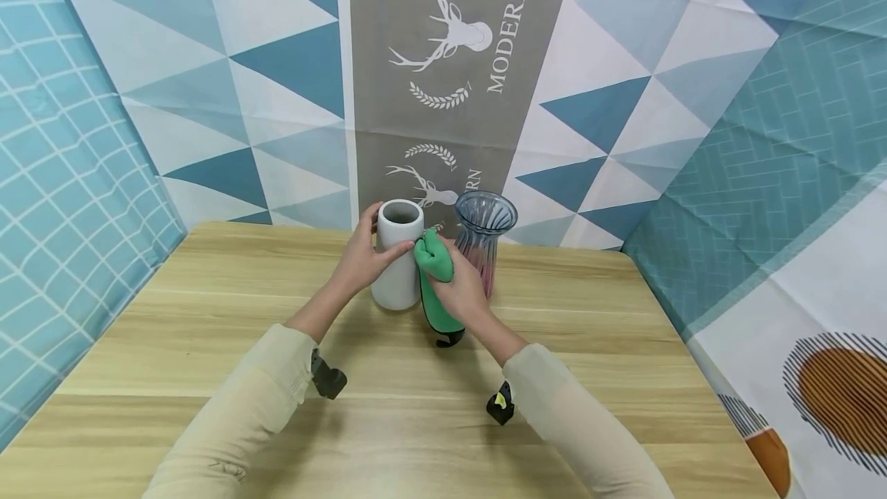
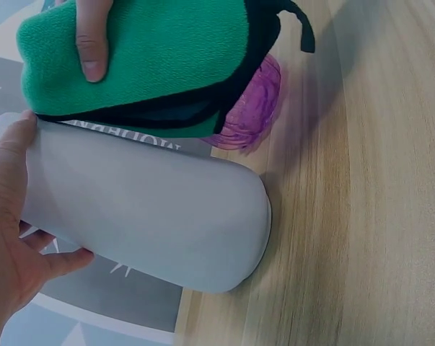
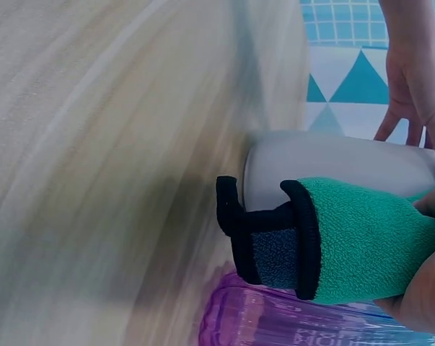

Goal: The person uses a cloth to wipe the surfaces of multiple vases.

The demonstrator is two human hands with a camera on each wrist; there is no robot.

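Observation:
A white cylindrical vase stands upright near the table's back edge. My left hand grips it near the top, thumb across the front and fingers round the far side. In my right hand is a folded green cloth with black edging and a black hanging loop. The cloth hangs down beside the white vase, overlapping its right side in the head view. Just behind the right hand stands a ribbed glass vase, blue at its flared rim and pink-purple lower down, partly hidden by hand and cloth.
The wood-grain table stretches toward the front. A patterned cloth backdrop rises right behind the vases, with a blue tiled-print cloth at the left side and another printed cloth at the right.

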